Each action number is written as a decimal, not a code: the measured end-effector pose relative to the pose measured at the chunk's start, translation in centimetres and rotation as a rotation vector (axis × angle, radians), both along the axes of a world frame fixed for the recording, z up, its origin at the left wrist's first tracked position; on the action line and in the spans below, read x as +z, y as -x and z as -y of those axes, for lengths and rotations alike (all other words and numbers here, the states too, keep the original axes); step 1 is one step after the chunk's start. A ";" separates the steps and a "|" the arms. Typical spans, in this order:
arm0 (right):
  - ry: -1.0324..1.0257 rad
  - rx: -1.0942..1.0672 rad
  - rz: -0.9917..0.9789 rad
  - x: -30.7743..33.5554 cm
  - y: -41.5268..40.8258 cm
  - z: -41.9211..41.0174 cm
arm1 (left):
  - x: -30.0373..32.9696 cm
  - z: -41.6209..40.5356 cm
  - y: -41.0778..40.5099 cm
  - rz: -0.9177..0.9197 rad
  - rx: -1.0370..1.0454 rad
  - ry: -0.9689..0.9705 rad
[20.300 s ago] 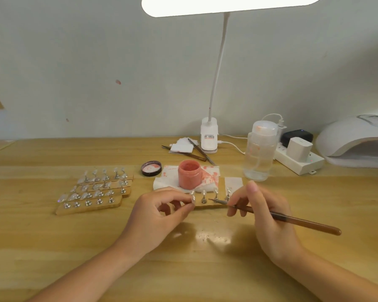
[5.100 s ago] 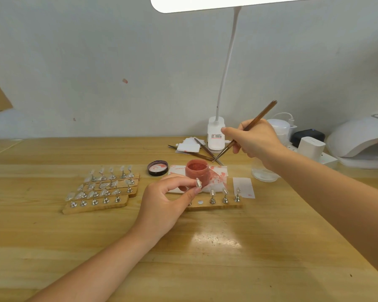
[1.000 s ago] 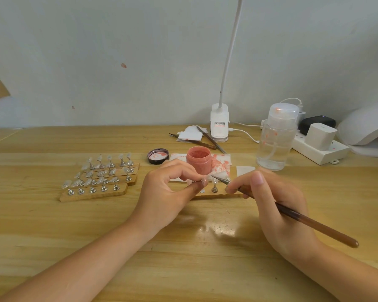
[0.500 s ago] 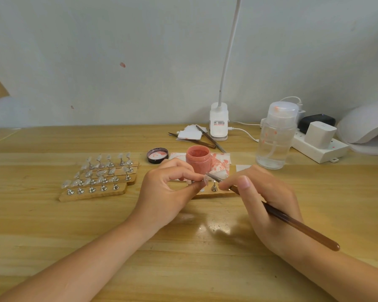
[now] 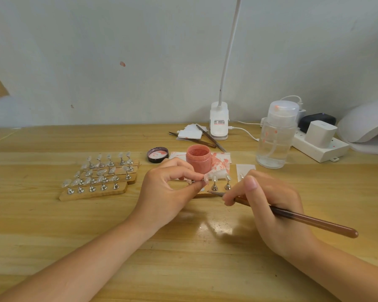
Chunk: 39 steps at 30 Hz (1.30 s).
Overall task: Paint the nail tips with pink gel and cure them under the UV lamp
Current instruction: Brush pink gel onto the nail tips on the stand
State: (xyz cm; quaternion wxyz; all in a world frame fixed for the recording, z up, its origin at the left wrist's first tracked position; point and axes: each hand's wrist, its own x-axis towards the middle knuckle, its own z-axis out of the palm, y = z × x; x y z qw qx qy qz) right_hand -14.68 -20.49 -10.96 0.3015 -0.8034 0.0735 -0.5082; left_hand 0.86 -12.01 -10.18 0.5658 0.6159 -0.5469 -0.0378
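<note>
I see the left hand pinching a small stand with a clear nail tip between thumb and forefinger, raised just above the near wooden holder strip. The right hand grips a brown-handled brush in curled fingers, pen fashion; its bristle end points left, near the held tip but apart from it. Two further metal stands remain upright on that strip. Just behind the hands stands an open round jar filled with pink gel, on a white paper sheet blotched pink. Its dark lid lies inverted to the left, pink smeared inside. To the right stands a clear plastic pump bottle, holding clear liquid in its lower part. On the left, three more wooden strips carry rows of metal stands with unpainted tips. The white domed UV lamp sits at the far right edge, beside a white power strip. The table is light, glossy wood.
</note>
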 end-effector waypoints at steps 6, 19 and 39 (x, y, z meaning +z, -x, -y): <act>0.049 -0.052 -0.027 0.2 -0.4 -0.1 | 0.2 0.0 0.2 -0.007 -0.020 0.015; 0.013 -0.002 -0.025 0.2 -0.2 0.1 | 0.1 0.0 0.1 -0.019 -0.018 -0.019; -0.102 -0.020 -0.032 0.7 0.3 -0.1 | 0.2 -0.1 0.2 -0.011 -0.018 0.017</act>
